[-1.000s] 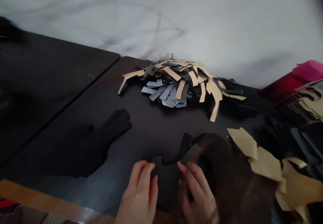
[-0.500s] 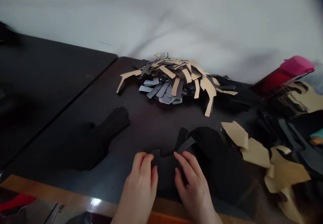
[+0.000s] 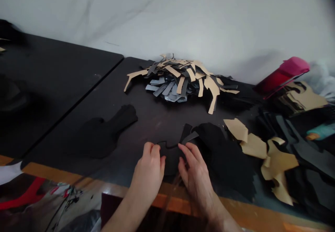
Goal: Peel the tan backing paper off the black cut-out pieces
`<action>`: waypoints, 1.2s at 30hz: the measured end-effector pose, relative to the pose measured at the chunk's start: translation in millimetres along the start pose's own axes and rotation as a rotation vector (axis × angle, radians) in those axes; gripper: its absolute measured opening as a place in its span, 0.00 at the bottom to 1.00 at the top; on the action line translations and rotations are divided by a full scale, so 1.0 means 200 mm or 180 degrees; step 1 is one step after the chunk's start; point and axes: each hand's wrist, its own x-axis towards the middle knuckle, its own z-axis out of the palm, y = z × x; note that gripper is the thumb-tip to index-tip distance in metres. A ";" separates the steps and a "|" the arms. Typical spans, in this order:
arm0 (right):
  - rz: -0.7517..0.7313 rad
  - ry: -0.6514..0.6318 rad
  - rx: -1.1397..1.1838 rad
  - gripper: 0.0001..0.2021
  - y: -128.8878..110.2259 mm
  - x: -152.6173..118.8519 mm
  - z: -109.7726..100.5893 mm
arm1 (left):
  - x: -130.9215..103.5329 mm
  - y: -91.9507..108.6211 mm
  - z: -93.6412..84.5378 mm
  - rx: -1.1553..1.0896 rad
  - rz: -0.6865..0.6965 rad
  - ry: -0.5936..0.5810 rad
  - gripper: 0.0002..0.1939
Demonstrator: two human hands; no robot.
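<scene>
Between my hands, at the table's front edge, is a flat dark cut piece (image 3: 171, 158) with a notch in its upper edge. My left hand (image 3: 151, 165) pinches its left side, thumb and fingers closed on it. At its right side my right hand (image 3: 195, 167) grips the same piece, fingertips at the notch corner. A narrow dark strip (image 3: 190, 137) sticks out just beyond my right fingertips. Right of that hand lies a heap of black cut pieces (image 3: 225, 158). To the left rests another black stack (image 3: 104, 134) of shaped pieces.
Against the wall sits a pile of tan and grey cut strips (image 3: 180, 75). Tan scraps (image 3: 278, 160) lie at the right, with a pink-topped red object (image 3: 285, 75) and a teal spool-like thing (image 3: 320, 132) behind. The dark table (image 3: 157, 120) has a wooden front edge (image 3: 115, 189).
The view has shifted, with more floor showing below the table. Both hands keep their hold on the dark piece, which now appears slightly higher in view.
</scene>
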 end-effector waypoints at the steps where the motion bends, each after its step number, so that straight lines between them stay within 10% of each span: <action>1: -0.0007 0.0002 -0.0018 0.18 0.00 0.00 0.00 | 0.01 0.01 -0.02 0.0119 -0.0047 -0.0142 0.06; 9: -0.0063 0.0022 -0.0120 0.17 0.00 0.00 0.00 | 0.11 0.00 -0.18 0.0709 -0.0203 -0.0824 0.16; 19: -0.0395 -0.0071 -0.0552 0.18 -0.02 -0.03 0.00 | -0.07 -0.17 0.02 -0.0172 0.0347 0.0471 0.13; 27: -0.0373 -0.0081 -0.0831 0.17 -0.03 -0.03 -0.02 | -0.03 -0.17 0.03 -0.0112 0.1639 0.0447 0.18; 36: -0.0499 -0.0543 -0.1567 0.17 -0.05 0.02 -0.07 | -0.04 -0.19 0.06 -0.0207 0.1831 0.0297 0.17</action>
